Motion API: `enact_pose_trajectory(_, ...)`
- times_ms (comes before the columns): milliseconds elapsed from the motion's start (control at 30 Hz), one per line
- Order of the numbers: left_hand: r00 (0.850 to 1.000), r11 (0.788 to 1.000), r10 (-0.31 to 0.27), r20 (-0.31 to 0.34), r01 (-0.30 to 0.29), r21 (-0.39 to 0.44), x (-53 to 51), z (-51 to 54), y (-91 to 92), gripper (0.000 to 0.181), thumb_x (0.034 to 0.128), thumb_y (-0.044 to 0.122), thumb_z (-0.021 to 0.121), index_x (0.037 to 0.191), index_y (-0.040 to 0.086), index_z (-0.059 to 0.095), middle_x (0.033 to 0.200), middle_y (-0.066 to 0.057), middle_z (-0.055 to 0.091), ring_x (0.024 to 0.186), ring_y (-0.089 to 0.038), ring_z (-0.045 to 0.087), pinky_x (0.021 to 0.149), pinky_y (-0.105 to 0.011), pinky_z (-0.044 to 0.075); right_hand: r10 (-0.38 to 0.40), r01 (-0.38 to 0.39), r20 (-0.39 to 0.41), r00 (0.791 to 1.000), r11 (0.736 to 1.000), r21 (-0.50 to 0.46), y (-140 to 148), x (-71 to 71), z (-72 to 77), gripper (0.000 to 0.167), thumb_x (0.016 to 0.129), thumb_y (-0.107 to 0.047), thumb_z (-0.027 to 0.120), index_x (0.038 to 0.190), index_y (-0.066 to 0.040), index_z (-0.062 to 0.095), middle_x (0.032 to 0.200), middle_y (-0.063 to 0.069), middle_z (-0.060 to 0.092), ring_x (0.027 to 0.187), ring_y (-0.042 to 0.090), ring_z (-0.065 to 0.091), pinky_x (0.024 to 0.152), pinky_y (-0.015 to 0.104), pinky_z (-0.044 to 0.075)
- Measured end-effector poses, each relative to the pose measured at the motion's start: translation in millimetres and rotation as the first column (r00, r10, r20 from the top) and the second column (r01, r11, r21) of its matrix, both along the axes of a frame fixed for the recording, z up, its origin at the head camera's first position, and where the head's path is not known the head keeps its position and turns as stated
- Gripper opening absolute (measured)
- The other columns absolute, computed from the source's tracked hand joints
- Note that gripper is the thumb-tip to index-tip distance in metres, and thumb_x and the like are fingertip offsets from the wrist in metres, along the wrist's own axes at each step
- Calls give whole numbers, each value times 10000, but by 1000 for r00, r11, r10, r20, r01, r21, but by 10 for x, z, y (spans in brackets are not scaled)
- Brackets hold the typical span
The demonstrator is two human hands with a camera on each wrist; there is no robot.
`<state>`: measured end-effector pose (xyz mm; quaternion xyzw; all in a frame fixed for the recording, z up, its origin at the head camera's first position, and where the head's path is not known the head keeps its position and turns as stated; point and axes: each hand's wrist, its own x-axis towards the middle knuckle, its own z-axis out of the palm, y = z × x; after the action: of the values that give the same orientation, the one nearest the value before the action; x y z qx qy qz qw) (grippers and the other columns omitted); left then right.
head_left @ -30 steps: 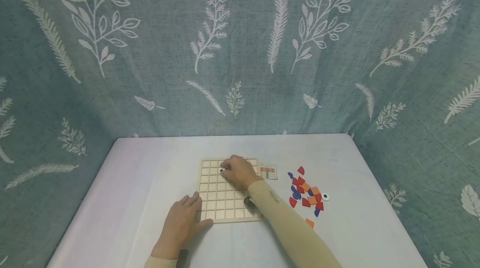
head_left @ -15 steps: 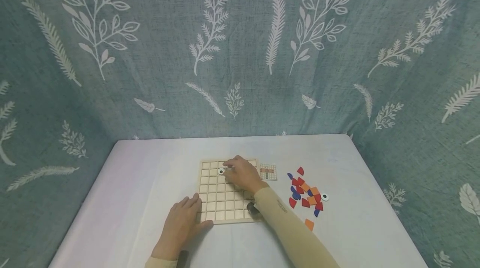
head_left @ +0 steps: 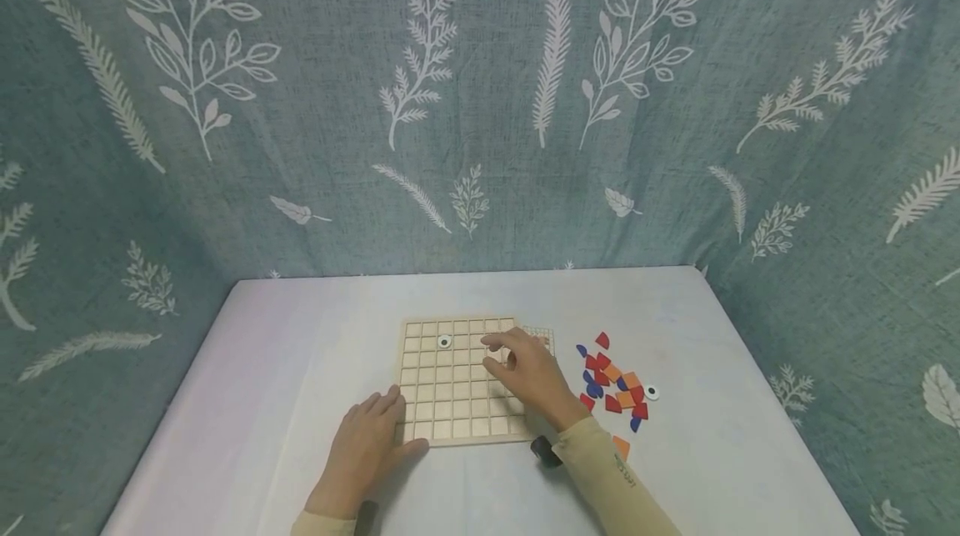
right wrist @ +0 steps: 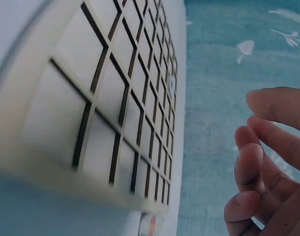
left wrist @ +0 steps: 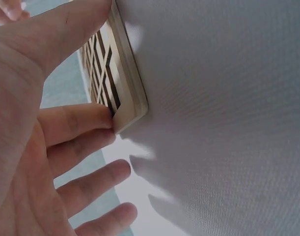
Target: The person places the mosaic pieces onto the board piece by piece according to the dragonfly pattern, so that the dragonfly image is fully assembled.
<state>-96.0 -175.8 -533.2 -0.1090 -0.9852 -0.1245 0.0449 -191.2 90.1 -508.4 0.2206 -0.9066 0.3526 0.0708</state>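
A pale wooden grid board (head_left: 444,408) lies on the table. One white round eye piece (head_left: 445,342) with a black centre sits in a cell near its far left. My left hand (head_left: 363,444) rests at the board's near left corner, thumb and fingertips touching the frame; in the left wrist view its fingers (left wrist: 86,147) are extended. Above the board's right side hovers my right hand (head_left: 534,373), thumb and index apart with nothing between them. The right wrist view shows the same hand (right wrist: 267,162) loosely curled, away from the board (right wrist: 56,113).
Right of the board lie several red, blue and orange flat pieces (head_left: 625,399), with a second eye piece (head_left: 652,393) at their right. A small printed grid card (head_left: 546,334) is partly behind my right hand. A patterned curtain (head_left: 480,252) stands beyond the white table (head_left: 315,311).
My right hand has let go of the eye piece, leaving it in the cell, and has moved right and nearer. The left hand stays at the board's corner.
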Motion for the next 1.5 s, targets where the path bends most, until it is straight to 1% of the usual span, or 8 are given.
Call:
enact_pose_trajectory(200,1000,1000,-4,-2,4,-15,-6,-7,7,807,777,537,813,1286,-63,633,1362,-239,606,1219,-444,586,993,-600,499,-54,54,-17,998,998,-24,254,125,35,298,928,-245,761,1222,-218,721,1049,-90,677,720,88,538,578,206,487)
enact_pose_trajectory(367,1000,1000,-2,4,2,-18,-7,4,19,819,783,536,809,1292,-78,625,1359,-247,605,1216,-449,587,989,-599,502,-112,110,-60,992,993,-38,551,206,21,392,897,-198,795,1275,-259,709,1070,-66,692,713,91,530,549,193,469)
enact_pose_trajectory(567,999,1000,4,35,-3,-13,-13,-15,28,814,804,534,795,1313,-74,609,1388,-244,585,1245,-448,565,1018,-600,479,-213,209,-116,970,977,-45,981,253,0,370,877,-134,807,1233,-173,717,957,5,663,680,88,494,519,198,435)
enact_pose_trajectory(733,999,1000,1,50,0,-25,-19,-29,35,804,817,546,779,1316,-61,610,1404,-235,575,1260,-449,555,1031,-614,467,-298,297,-40,954,954,-44,1294,342,23,389,895,-131,793,1271,-138,695,1039,66,659,688,126,517,487,194,487)
enact_pose_trajectory(867,998,999,5,63,-2,-54,-9,-15,33,821,819,569,762,1326,-56,603,1412,-225,572,1269,-440,551,1040,-610,463,-373,373,1,928,928,-9,1500,415,20,426,913,-158,779,1320,-129,657,1148,80,659,788,174,545,518,190,514)
enact_pose_trajectory(1067,998,998,7,58,-4,-62,10,-5,27,814,819,573,759,1323,-49,608,1410,-215,577,1265,-437,555,1035,-623,463,-469,469,-27,883,882,51,1771,477,-6,433,919,-180,773,1327,-119,640,1181,107,671,811,187,567,617,190,537)
enact_pose_trajectory(1267,999,998,21,49,-18,-60,32,25,27,808,808,567,771,1312,-45,617,1401,-216,584,1261,-440,557,1034,-635,459,-491,491,-20,871,866,95,1981,512,-51,422,923,-179,761,1318,-94,641,1158,130,673,777,178,554,661,272,541)
enact_pose_trajectory(1500,999,999,18,39,-16,-49,33,17,16,781,824,553,765,1311,-38,614,1403,-219,580,1261,-441,555,1038,-629,456,-473,439,146,869,873,211,2168,518,-118,493,905,-145,758,1368,-70,604,1214,173,624,809,213,544,694,368,534)
